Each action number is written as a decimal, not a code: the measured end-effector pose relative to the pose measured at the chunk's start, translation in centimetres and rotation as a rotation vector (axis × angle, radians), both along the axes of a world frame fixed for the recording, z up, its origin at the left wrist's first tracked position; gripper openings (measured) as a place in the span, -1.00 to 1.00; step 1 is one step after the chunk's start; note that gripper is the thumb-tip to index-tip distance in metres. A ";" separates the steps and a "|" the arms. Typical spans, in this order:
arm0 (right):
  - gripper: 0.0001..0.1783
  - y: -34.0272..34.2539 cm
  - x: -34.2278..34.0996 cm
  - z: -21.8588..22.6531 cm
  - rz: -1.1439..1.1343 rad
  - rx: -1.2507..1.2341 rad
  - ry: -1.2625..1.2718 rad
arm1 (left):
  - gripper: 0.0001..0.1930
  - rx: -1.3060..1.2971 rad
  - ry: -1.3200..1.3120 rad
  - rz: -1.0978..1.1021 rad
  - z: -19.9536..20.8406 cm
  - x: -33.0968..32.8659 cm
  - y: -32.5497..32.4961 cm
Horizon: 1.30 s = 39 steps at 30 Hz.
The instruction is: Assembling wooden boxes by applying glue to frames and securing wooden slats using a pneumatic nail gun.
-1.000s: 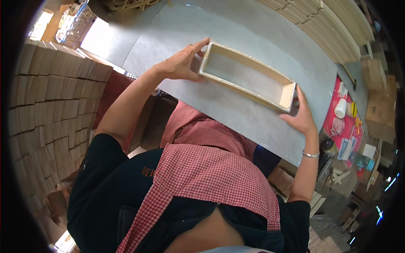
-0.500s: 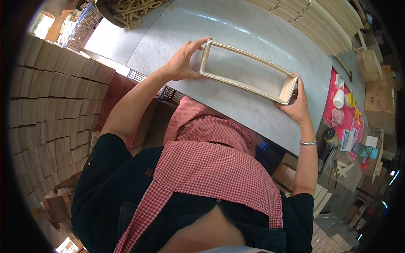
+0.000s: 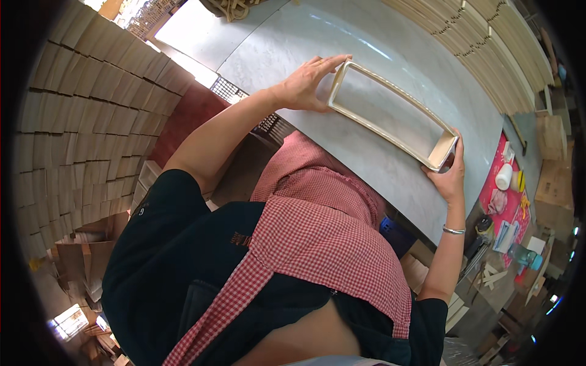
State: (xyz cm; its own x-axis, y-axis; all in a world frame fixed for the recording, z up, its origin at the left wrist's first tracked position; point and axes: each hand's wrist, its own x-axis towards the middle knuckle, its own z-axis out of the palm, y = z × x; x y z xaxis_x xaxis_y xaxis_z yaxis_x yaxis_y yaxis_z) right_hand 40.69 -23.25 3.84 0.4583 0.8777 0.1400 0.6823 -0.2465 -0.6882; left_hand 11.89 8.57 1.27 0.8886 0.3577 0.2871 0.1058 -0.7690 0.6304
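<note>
Between my two hands is a long, narrow rectangular wooden frame (image 3: 390,131), pale and without a bottom, so the table shows through it. My left hand (image 3: 310,84) grips its far-left short end, thumb at the near corner and fingers at the far corner. The opposite short end sits in my right hand (image 3: 450,177), thumb near the lower corner and fingers along the outer side. The frame slants down toward the right over the grey marbled tabletop (image 3: 274,52). Whether it rests on the table or is held just above cannot be told.
Long wooden strips (image 3: 488,49) lie stacked at the far right. Stacked wooden blocks (image 3: 91,116) rise at my left. A container of loose bands (image 3: 232,9) stands at the far edge. A white bottle (image 3: 503,177) and a blue-capped bottle (image 3: 526,256) are at the right.
The view has turned, so the frame and both hands appear farther right and more tilted. Both hands keep the same grip on the frame's ends.
</note>
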 end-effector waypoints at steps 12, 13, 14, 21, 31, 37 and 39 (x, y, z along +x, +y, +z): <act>-0.60 2.0 5.1 -3.6 -0.212 0.110 0.213 | 0.14 -0.220 0.047 0.266 -0.7 0.8 -5.9; -0.63 2.5 5.6 -4.1 -0.232 0.143 0.197 | 0.12 -0.225 0.037 0.313 -0.7 0.9 -6.7; -0.64 3.4 5.6 -4.3 -0.251 0.185 0.198 | 0.12 -0.228 0.049 0.304 -0.5 0.8 -7.2; -0.63 8.1 6.6 -5.5 -0.319 0.272 0.077 | -0.45 -0.455 -0.046 0.259 0.1 -1.2 -11.2; -0.65 11.5 4.5 -6.0 -0.249 0.220 -0.089 | -0.82 -0.511 -0.076 0.250 -0.5 -1.3 -13.1; -0.63 12.2 2.1 -3.3 -0.293 0.137 -0.027 | -0.81 -0.484 -0.082 0.242 -0.7 -1.3 -13.0; -0.62 12.1 1.6 -2.9 -0.304 0.117 -0.010 | -0.81 -0.476 -0.083 0.245 -0.8 -1.2 -13.0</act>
